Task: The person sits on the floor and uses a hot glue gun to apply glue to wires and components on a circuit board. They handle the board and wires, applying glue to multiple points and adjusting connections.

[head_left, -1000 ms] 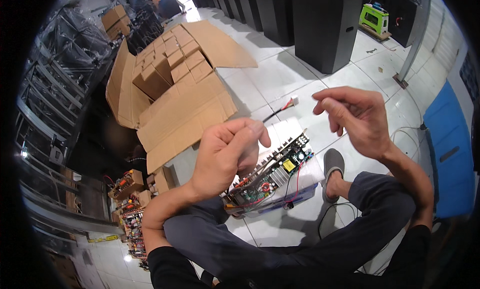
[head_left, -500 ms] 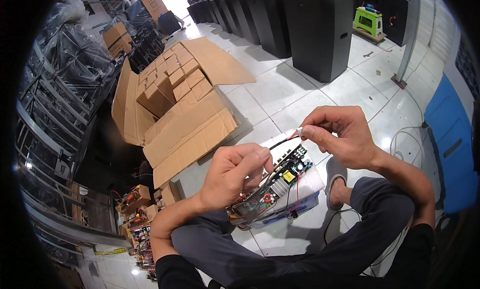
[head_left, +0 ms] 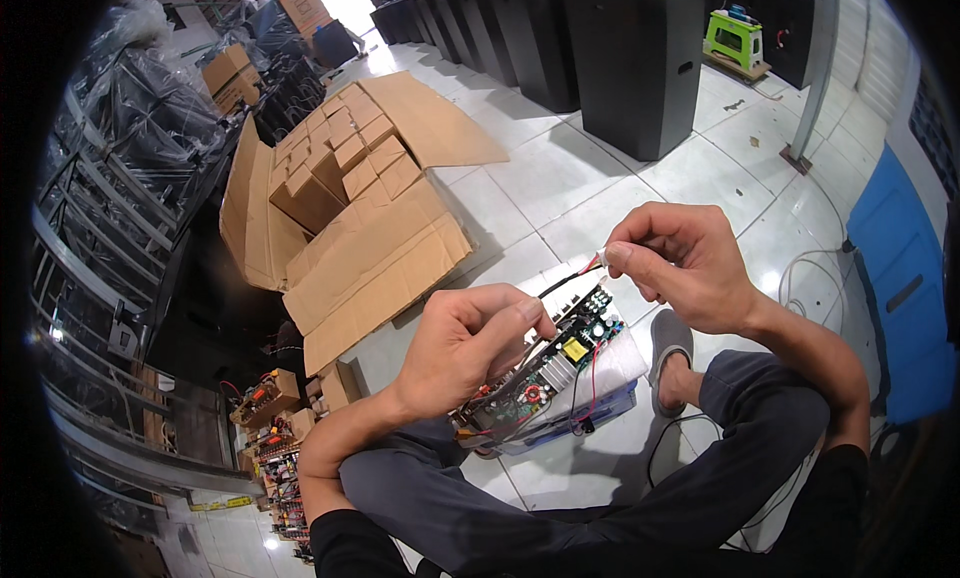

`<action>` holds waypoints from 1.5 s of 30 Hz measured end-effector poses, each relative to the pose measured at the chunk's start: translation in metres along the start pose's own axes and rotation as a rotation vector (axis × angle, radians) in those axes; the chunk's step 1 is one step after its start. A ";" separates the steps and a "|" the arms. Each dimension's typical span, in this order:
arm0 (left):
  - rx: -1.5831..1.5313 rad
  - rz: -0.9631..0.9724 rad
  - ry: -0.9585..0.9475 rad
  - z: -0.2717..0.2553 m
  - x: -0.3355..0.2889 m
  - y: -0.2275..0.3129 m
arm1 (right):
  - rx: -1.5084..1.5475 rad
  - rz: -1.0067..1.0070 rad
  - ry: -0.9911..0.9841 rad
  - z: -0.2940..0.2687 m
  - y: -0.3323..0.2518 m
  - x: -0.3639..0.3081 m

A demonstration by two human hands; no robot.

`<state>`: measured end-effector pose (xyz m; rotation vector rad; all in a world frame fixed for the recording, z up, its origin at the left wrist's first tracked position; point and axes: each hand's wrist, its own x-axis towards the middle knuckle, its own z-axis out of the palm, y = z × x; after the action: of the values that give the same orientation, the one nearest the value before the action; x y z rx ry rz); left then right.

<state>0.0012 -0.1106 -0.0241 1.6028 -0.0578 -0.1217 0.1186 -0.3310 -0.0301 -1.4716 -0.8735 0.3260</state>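
A circuit board assembly (head_left: 545,373) with a silver heatsink, a yellow transformer and loose red and black wires lies on a white foam block (head_left: 626,356). Beneath that is a blue-and-clear plastic box (head_left: 608,410). My right hand (head_left: 685,268) pinches a small white connector (head_left: 603,258) between thumb and forefinger above the board's far end. From it, red wires run into a black-sleeved cable (head_left: 566,282) leading toward my left hand (head_left: 470,343). My left fingers are closed around that cable, over the board's near-left part, which they partly cover.
Left of the board stands an open carton (head_left: 380,278) filled with small brown boxes. Black speaker cabinets (head_left: 640,73) line the floor ahead. More circuit boards (head_left: 280,458) lie at lower left. A blue panel (head_left: 900,288) and a coiled cable (head_left: 795,283) are at right.
My right hand has shifted slightly up with the connector still pinched. My left hand stays nearly in place, its fingertips a little farther right. The view has moved slightly.
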 end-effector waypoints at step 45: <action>0.054 0.012 0.091 -0.001 -0.003 0.002 | 0.210 0.198 -0.141 -0.006 0.005 0.006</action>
<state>-0.0012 -0.1094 -0.0220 1.6592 -0.0003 -0.0383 0.1286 -0.3306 -0.0316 -1.3530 -0.7807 0.6562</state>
